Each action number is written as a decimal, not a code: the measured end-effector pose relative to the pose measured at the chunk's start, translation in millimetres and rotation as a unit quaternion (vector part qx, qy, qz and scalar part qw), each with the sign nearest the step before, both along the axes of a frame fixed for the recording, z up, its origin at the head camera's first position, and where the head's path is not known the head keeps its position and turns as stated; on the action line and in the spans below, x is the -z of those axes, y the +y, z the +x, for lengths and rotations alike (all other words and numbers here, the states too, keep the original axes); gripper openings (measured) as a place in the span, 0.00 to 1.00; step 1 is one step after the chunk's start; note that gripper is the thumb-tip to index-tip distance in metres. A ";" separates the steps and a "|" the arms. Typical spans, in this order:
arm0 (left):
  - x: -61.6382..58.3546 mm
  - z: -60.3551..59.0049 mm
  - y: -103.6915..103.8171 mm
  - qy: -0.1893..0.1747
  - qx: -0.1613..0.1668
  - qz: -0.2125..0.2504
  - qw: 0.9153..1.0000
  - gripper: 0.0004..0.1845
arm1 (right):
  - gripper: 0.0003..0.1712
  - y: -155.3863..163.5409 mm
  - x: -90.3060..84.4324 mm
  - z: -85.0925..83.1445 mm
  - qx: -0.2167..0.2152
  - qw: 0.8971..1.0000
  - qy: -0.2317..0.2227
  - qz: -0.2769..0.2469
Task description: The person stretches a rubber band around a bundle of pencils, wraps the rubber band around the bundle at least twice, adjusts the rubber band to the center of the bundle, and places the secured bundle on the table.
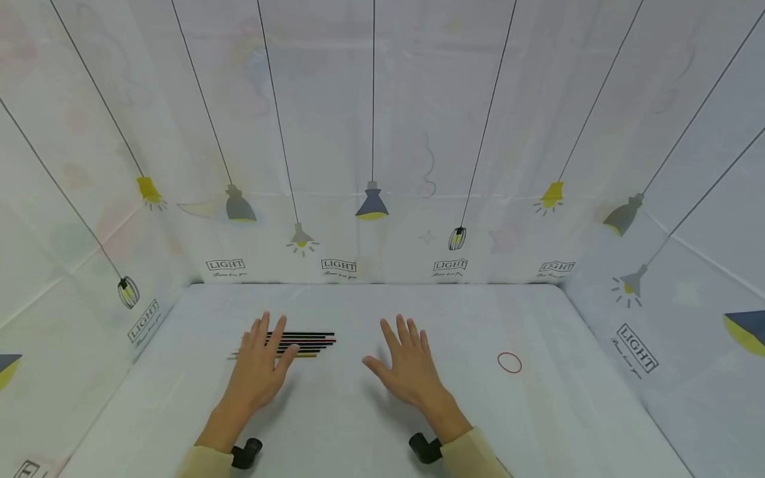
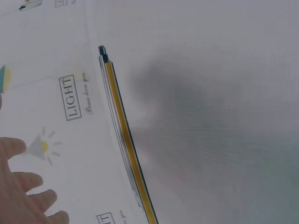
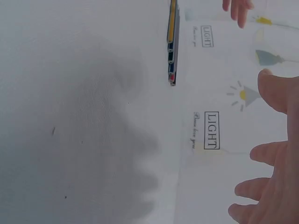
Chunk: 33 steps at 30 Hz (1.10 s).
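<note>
My left hand (image 1: pixel 257 372) hovers over the left part of a row of thin pencil-like sticks (image 1: pixel 307 333), fingers spread and holding nothing. Most of the sticks are dark. A yellow one (image 2: pixel 125 133) lies at the near side, and a red tip shows among the far ones in the right wrist view. The hand hides part of their left ends. To the right of the row, my right hand (image 1: pixel 412 368) is held above the table with its fingers straight and apart. A thin red ring (image 1: pixel 510 362), like a rubber band, lies farther right.
The white-covered table (image 1: pixel 335 425) is bordered by a back wall (image 1: pixel 406 119) and side walls hung with lamp-print cloth. Black wrist devices (image 1: pixel 425 449) sit at both sleeve cuffs. Hand shadows fall on the cloth.
</note>
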<state>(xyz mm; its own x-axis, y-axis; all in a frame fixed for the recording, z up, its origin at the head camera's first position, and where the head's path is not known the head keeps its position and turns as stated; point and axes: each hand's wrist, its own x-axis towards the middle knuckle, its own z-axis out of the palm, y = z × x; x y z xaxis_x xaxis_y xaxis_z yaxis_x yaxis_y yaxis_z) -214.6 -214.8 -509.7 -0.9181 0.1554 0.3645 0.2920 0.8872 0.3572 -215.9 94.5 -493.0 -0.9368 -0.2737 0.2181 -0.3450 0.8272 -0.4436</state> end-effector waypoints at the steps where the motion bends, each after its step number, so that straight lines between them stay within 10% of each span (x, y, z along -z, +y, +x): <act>1: -0.2 -0.7 -1.6 -0.004 -0.002 0.003 1.000 0.36 | 0.48 -1.6 -0.2 -0.5 -0.001 1.000 -0.001 -0.002; 33: 10.4 -20.3 -46.4 -0.051 -0.008 0.087 0.995 0.35 | 0.46 -44.6 5.1 -24.0 -0.030 0.997 -0.035 -0.067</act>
